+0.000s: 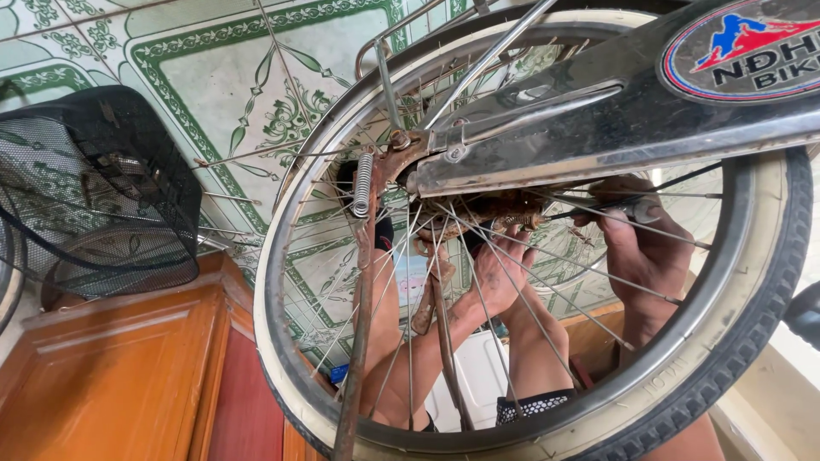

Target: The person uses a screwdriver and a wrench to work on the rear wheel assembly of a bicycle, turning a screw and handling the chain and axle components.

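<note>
Your left hand [498, 271] was curled narrow around the rusty hub [478, 215] at the middle of the spoked rear bicycle wheel with its black tyre [773, 282], fingers through the spokes. Your right hand [642, 248] gripped a thin dark tool [598, 210] pointing at that hub, below the grey chain guard [615, 128]. A black mesh basket [94, 188] stood on the brown wooden cabinet [111, 367], at its back left edge.

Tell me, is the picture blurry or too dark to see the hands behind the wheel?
Head view: sharp and daylit, no real blur; the left hand and right hand sit shaded behind crossing spokes; bright glare whitens the lower right corner; the wheel rim bulges from lens distortion.
</note>
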